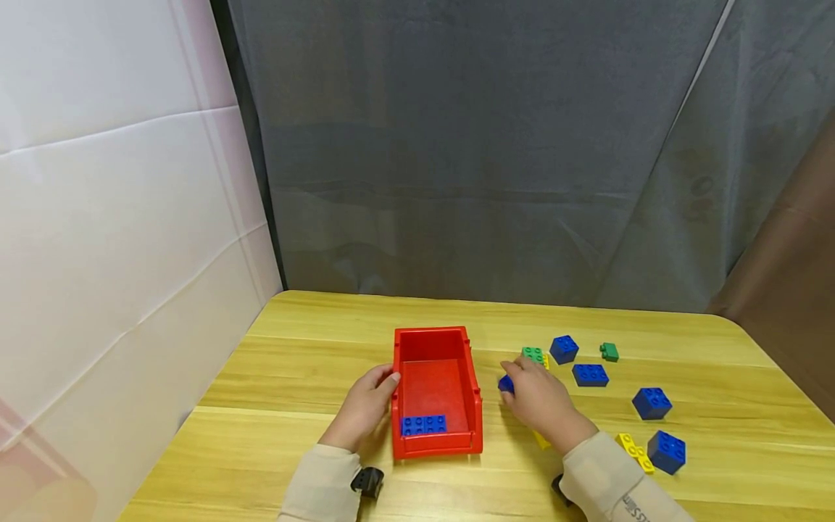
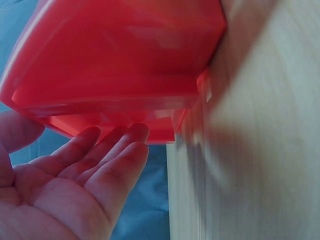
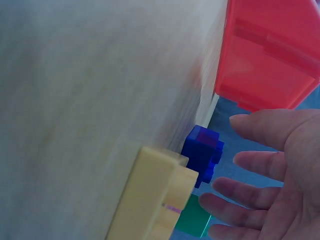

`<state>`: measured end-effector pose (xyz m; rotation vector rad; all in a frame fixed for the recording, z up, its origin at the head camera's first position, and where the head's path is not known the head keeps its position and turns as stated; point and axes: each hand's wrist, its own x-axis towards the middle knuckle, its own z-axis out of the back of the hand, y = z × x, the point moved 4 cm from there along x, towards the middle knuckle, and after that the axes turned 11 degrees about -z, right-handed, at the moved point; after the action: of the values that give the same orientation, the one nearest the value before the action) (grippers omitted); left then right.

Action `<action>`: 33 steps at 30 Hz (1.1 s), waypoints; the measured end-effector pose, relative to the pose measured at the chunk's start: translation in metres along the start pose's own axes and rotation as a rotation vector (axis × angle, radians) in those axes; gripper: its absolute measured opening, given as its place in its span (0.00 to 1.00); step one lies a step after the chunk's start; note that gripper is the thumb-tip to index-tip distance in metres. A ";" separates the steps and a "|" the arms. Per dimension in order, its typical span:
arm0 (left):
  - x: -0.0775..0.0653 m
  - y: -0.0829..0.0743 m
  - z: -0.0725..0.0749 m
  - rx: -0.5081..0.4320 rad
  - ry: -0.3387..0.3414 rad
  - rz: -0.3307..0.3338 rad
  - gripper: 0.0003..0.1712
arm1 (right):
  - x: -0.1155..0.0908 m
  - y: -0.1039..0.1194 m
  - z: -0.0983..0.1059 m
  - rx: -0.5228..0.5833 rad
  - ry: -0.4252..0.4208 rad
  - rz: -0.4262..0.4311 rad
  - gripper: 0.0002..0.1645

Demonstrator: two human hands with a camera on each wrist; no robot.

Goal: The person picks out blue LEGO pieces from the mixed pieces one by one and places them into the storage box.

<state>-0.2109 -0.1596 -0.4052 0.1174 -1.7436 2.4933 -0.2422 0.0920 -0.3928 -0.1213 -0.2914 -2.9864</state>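
Note:
A red bin [image 1: 437, 453] stands on the table, with a blue brick [image 1: 424, 425] inside near its front wall. My left hand [image 1: 364, 406] holds the bin's left wall, thumb at the rim and fingers along the outside; the left wrist view shows those fingers [image 2: 117, 172] against the red plastic. Right of the bin, my right hand [image 1: 540, 397] reaches over a blue brick [image 1: 506, 383]. In the right wrist view its fingers [image 3: 250, 192] are spread beside that blue brick [image 3: 200, 152], gripping nothing. A green brick [image 1: 532, 354] and yellow pieces [image 1: 541, 439] are partly hidden by this hand.
Farther right lie several blue bricks [image 1: 590, 375], a small green piece [image 1: 609, 352] and a yellow piece [image 1: 635, 453]. A grey curtain [image 1: 443, 159] hangs behind the table [image 1: 306, 326], and a white sheet [image 1: 124, 217] hangs on the left.

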 end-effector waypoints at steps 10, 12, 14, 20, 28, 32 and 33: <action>0.000 -0.001 0.000 -0.013 -0.006 -0.017 0.24 | 0.000 -0.002 -0.004 -0.011 0.026 0.009 0.26; 0.000 -0.001 0.000 -0.011 -0.005 -0.017 0.24 | 0.000 -0.002 -0.004 -0.010 0.031 0.012 0.25; 0.000 -0.001 0.000 -0.008 -0.004 -0.011 0.24 | 0.000 -0.002 -0.004 -0.012 0.029 0.020 0.24; 0.000 -0.002 0.000 -0.007 0.004 -0.014 0.24 | -0.001 -0.002 -0.001 -0.016 0.028 0.035 0.18; 0.000 -0.001 0.000 -0.017 -0.003 -0.007 0.24 | 0.004 -0.001 -0.001 -0.033 0.064 0.014 0.20; -0.001 -0.001 0.000 -0.011 -0.002 0.010 0.24 | 0.006 -0.001 -0.001 -0.038 0.085 0.010 0.20; -0.001 -0.001 0.000 -0.009 -0.002 0.010 0.24 | 0.006 -0.001 -0.002 -0.036 0.090 0.008 0.19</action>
<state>-0.2102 -0.1590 -0.4049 0.1103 -1.7602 2.4933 -0.2487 0.0918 -0.3939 0.0078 -0.2268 -2.9797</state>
